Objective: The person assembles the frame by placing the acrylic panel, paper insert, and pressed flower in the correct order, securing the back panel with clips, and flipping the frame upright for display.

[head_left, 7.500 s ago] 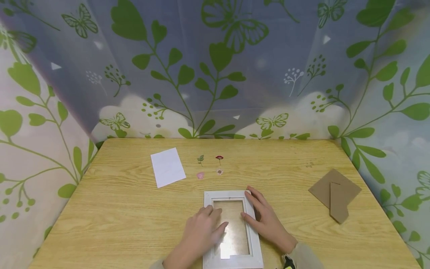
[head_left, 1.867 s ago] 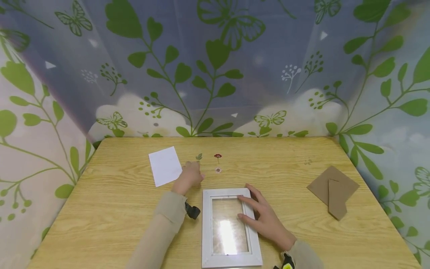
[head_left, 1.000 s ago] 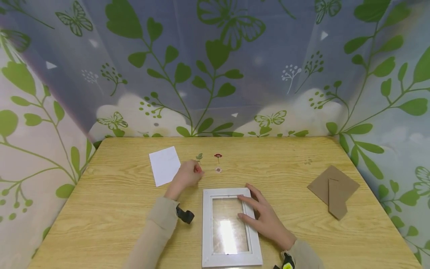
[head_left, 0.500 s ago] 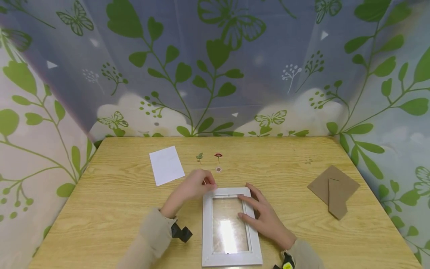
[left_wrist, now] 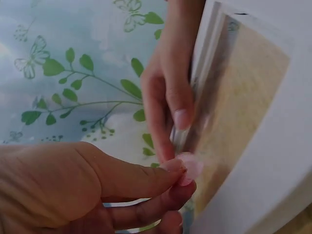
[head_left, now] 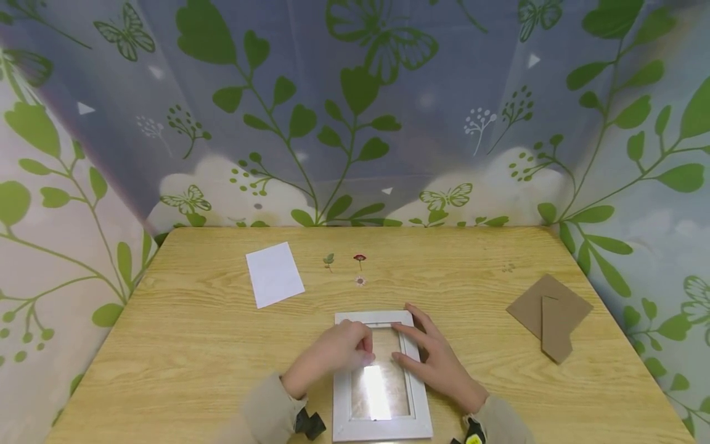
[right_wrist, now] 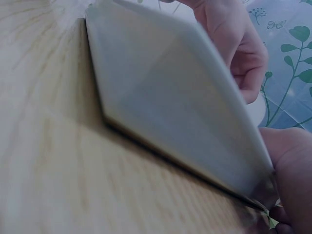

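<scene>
Lying on the counter (head_left: pixel 166 357): white frame (head_left: pixel 383 430), unmoved. Right hand (head_left: pixel 444 367): fingers spread, resting along its right side, as before. Left hand (head_left: pixel 335 350): a second ago beyond the far edge, now over the frame; fingers pinching pink petal (left_wrist: pixel 194 168), partly covered, indiscernible in head view.

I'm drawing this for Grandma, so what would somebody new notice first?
Probably the big green leaves and butterflies on the backdrop behind the table. Next, perhaps the white frame low in the head view, the right hand touching its right side, and the pink petal pinched by the left hand over it.
</scene>
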Action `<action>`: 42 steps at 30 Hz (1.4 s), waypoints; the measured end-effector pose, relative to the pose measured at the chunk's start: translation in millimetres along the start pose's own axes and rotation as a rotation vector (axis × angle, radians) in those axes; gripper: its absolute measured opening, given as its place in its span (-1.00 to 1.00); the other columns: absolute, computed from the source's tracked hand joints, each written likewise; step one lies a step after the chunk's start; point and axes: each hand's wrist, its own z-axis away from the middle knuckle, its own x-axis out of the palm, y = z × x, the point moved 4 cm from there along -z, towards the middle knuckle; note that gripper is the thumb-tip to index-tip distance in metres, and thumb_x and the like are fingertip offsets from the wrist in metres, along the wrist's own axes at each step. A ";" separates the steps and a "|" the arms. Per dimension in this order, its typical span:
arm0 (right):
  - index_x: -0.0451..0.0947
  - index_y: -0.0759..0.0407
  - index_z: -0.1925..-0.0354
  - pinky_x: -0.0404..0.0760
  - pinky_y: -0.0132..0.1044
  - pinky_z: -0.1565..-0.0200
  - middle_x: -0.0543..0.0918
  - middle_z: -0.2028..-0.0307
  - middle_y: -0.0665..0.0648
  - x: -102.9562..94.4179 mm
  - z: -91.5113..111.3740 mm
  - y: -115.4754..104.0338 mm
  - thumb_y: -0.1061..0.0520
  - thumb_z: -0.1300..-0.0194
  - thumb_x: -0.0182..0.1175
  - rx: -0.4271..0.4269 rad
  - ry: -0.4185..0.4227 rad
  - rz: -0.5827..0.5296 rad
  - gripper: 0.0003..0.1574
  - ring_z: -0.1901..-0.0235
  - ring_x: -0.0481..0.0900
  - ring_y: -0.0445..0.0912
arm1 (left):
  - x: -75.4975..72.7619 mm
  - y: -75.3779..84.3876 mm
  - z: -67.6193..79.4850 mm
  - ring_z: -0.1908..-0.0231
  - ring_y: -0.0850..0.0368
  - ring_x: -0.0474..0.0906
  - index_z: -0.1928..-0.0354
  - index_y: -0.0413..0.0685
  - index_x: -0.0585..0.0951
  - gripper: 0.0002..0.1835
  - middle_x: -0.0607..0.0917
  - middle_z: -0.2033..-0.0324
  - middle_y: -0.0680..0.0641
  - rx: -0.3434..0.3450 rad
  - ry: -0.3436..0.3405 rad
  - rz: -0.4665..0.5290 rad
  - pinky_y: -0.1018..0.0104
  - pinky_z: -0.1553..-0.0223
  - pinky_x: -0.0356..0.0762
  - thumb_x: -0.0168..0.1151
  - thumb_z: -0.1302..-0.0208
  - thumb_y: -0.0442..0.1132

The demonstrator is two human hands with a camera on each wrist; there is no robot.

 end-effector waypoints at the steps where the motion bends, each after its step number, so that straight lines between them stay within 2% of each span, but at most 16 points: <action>1: 0.55 0.01 -0.25 0.26 0.17 -0.29 0.20 -0.46 0.28 0.0 0.1 -0.2 0.00 -0.21 0.42 -0.002 0.001 0.000 -0.35 -0.41 0.20 0.20 | 2.2 0.4 0.3 0.58 0.28 0.36 0.51 -0.05 0.59 -0.83 0.51 0.61 0.14 -0.009 0.008 -0.024 0.40 0.54 0.36 0.37 -0.19 -0.34; 5: 0.55 0.00 -0.26 0.27 0.16 -0.29 0.20 -0.46 0.27 -0.1 0.4 -0.6 0.00 -0.21 0.42 -0.002 0.000 0.003 -0.35 -0.41 0.21 0.20 | 8.0 2.1 1.2 0.55 0.26 0.35 0.54 -0.01 0.54 -0.78 0.46 0.60 0.14 -0.033 0.050 -0.100 0.37 0.53 0.33 0.39 -0.18 -0.30; 15: 0.55 0.01 -0.26 0.27 0.16 -0.29 0.18 -0.47 0.26 0.1 -0.6 0.3 0.00 -0.22 0.41 0.006 -0.002 -0.004 -0.35 -0.41 0.21 0.22 | 8.1 0.4 0.4 0.54 0.23 0.34 0.48 -0.06 0.53 -0.81 0.42 0.54 0.09 -0.001 0.208 -0.194 0.38 0.54 0.36 0.38 -0.18 -0.31; 20: 0.54 0.03 -0.26 0.29 0.19 -0.28 0.18 -0.46 0.27 1.1 -0.2 1.2 0.01 -0.22 0.41 0.000 0.000 -0.008 -0.35 -0.40 0.22 0.24 | 8.0 -3.8 -0.9 0.55 0.23 0.34 0.48 -0.03 0.51 -0.80 0.41 0.54 0.10 -0.003 0.236 -0.201 0.36 0.56 0.34 0.39 -0.17 -0.31; 24: 0.54 0.02 -0.26 0.31 0.22 -0.26 0.19 -0.46 0.29 2.1 0.8 2.5 0.01 -0.23 0.41 -0.006 0.003 -0.004 -0.36 -0.39 0.23 0.26 | 4.9 -6.2 -2.0 0.53 0.23 0.37 0.42 -0.06 0.56 -0.86 0.46 0.51 0.09 0.001 0.251 -0.174 0.37 0.54 0.36 0.36 -0.17 -0.33; 29: 0.54 0.01 -0.26 0.30 0.23 -0.27 0.19 -0.46 0.29 1.6 1.1 2.5 0.00 -0.23 0.40 -0.003 0.004 -0.008 -0.36 -0.39 0.22 0.27 | -11.4 -6.6 -3.7 0.51 0.19 0.40 0.29 -0.11 0.61 -0.92 0.51 0.48 0.04 0.010 0.294 -0.161 0.32 0.53 0.38 0.34 -0.21 -0.37; 34: 0.54 0.01 -0.26 0.30 0.23 -0.26 0.19 -0.46 0.28 1.5 0.9 2.7 -0.01 -0.23 0.40 -0.002 0.002 -0.003 -0.36 -0.39 0.22 0.26 | -38.7 -16.5 -14.6 0.53 0.17 0.37 0.29 -0.11 0.62 -0.93 0.48 0.52 0.03 -0.014 0.323 -0.135 0.34 0.56 0.33 0.34 -0.25 -0.34; 38: 0.54 0.02 -0.26 0.30 0.21 -0.27 0.20 -0.46 0.28 1.2 0.6 1.7 -0.02 -0.23 0.40 0.003 -0.002 0.000 -0.36 -0.40 0.22 0.25 | -62.0 -36.7 -28.7 0.55 0.14 0.38 0.27 -0.09 0.63 -0.95 0.52 0.50 0.03 -0.117 0.346 -0.072 0.32 0.59 0.32 0.32 -0.31 -0.29; 42: 0.55 0.03 -0.25 0.30 0.21 -0.27 0.20 -0.45 0.29 1.3 0.5 1.0 -0.02 -0.23 0.40 0.004 -0.004 0.001 -0.36 -0.39 0.22 0.25 | -76.4 -62.8 -43.8 0.59 0.12 0.38 0.24 -0.09 0.63 -0.93 0.55 0.50 -0.01 -0.205 0.383 -0.062 0.30 0.61 0.29 0.28 -0.34 -0.25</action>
